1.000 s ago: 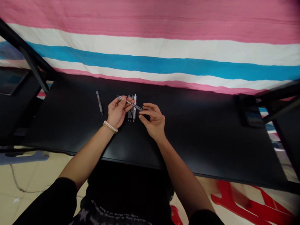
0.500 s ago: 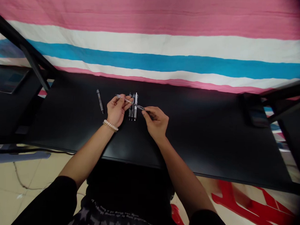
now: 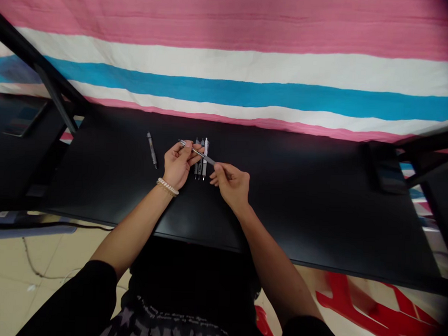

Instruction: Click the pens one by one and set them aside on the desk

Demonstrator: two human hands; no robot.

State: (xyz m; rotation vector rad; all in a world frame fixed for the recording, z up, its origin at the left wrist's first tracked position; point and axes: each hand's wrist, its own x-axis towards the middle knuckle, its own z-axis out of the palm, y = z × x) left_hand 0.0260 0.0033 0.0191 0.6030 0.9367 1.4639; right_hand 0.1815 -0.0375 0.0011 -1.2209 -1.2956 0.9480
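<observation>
A pen (image 3: 208, 160) with a clear barrel and a grey grip slants between my two hands above the table. My left hand (image 3: 177, 163) pinches its upper left end between thumb and fingers. At the lower right end, my right hand (image 3: 232, 183) is closed on the grey grip, and the tip there is hidden by the fingers. Behind and below the held pen, a white pen (image 3: 204, 169) lies side by side with darker pens (image 3: 196, 172) on the table. Farther left, a single grey pen (image 3: 152, 150) lies apart, slightly tilted.
The black table (image 3: 300, 211) runs up to a striped cloth (image 3: 249, 95) at the back. A dark phone-like object (image 3: 385, 167) lies at the right, another flat dark device (image 3: 25, 119) at the far left. A red stool (image 3: 373, 313) stands below on the right.
The held pen has turned, so its grey grip looks different. My right hand's fingers have shifted along the grip, and its lower fingers are more spread. The view has moved slightly.
</observation>
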